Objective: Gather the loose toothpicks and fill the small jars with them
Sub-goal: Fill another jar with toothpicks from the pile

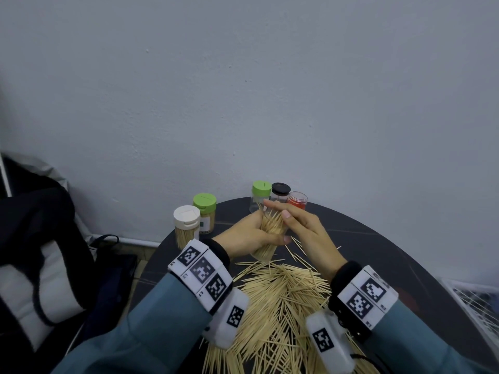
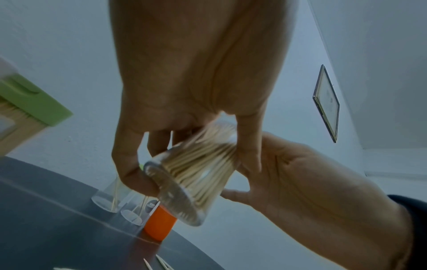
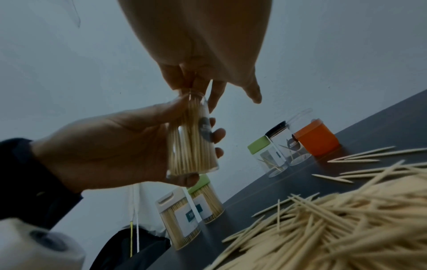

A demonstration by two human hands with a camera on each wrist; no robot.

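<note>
My left hand [image 1: 243, 236] grips a clear lidless jar [image 1: 264, 253] packed with toothpicks and holds it tilted above the dark round table [image 1: 378, 238]. The jar [image 3: 189, 146] shows its open mouth upward in the right wrist view. There the fingertips of my right hand [image 1: 305, 230] touch the toothpick ends that stick out, and the thumb stays apart from them. From the left wrist the jar's base [image 2: 175, 197] faces the camera. A big heap of loose toothpicks [image 1: 283, 298] lies under both wrists.
Two full jars, white-lidded [image 1: 186, 225] and green-lidded [image 1: 205, 211], stand at the table's left edge. Behind my hands stand a nearly empty green-lidded jar [image 1: 260, 193], a black-lidded jar [image 1: 280, 190] and an orange one [image 1: 297, 199]. A dark bag [image 1: 40, 238] lies left, a wire rack [image 1: 475, 300] right.
</note>
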